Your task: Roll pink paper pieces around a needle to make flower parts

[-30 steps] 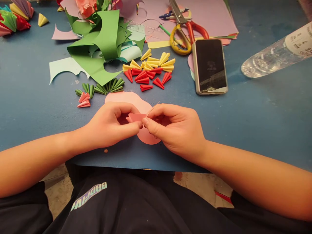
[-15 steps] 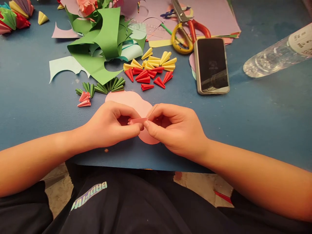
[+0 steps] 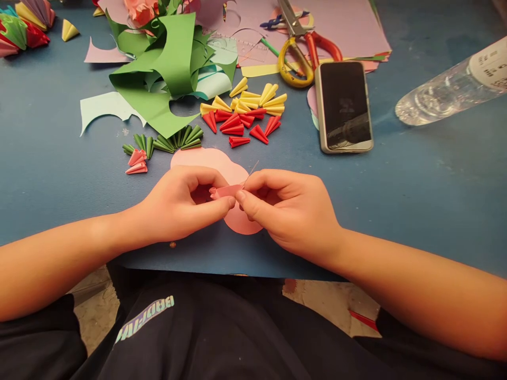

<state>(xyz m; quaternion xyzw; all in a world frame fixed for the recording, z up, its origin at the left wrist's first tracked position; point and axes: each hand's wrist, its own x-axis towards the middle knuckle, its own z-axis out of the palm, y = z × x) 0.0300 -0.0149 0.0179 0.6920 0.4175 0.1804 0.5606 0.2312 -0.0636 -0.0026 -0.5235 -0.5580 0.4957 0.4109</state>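
My left hand (image 3: pixel 180 203) and my right hand (image 3: pixel 287 208) meet over the blue table's near edge, both pinching a small folded pink paper piece (image 3: pixel 226 190) between thumbs and fingers. Under them lie pink paper discs (image 3: pixel 214 159). Two folded pink cones (image 3: pixel 137 161) rest to the left, beside several green folded cones (image 3: pixel 174 140). Further back lie red cones (image 3: pixel 241 126) and yellow cones (image 3: pixel 253 99).
A phone (image 3: pixel 344 105) lies face up right of the cones, a clear plastic bottle (image 3: pixel 451 87) on its side further right. Scissors (image 3: pixel 301 47) rest on pink sheets at the back. Green paper scraps (image 3: pixel 166 63) pile at back left, finished paper pieces (image 3: pixel 21 26) in the corner.
The pink piece has been folded flatter and narrower between my fingertips. Both hands stay in place; my right thumb has shifted slightly along it.
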